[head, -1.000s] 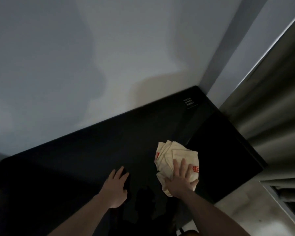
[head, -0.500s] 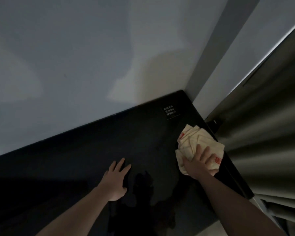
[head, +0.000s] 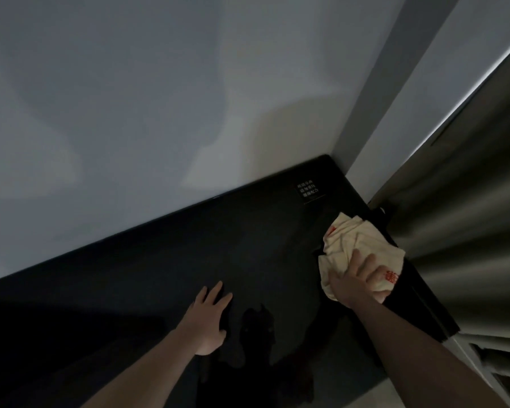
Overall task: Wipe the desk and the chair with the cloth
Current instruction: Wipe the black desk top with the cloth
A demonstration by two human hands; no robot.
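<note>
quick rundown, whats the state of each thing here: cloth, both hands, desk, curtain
cloth: bunched up, lying at the desk's right edge under the right hand
right hand: fingers spread, pressing down on the cloth
left hand: empty, flat on the desk, fingers loosely spread
desk: dark and glossy, small label near its far corner
curtain: hanging in folds beside the desk's right edge

tabletop (head: 248,245): black, smooth, glossy, mirrors a dim silhouette near the left hand (head: 208,322) (bare skin, flat on the surface). cloth (head: 357,248): soft cream woven fabric, matt, crumpled in folds, red print on it, at the tabletop's right edge. label (head: 308,189) at the tabletop's far corner: flat black sticker, white print. wall (head: 159,98) behind the tabletop: smooth matt paint. curtain (head: 468,216) right of the tabletop: heavy fabric with a slight sheen, deep pleats.
</note>
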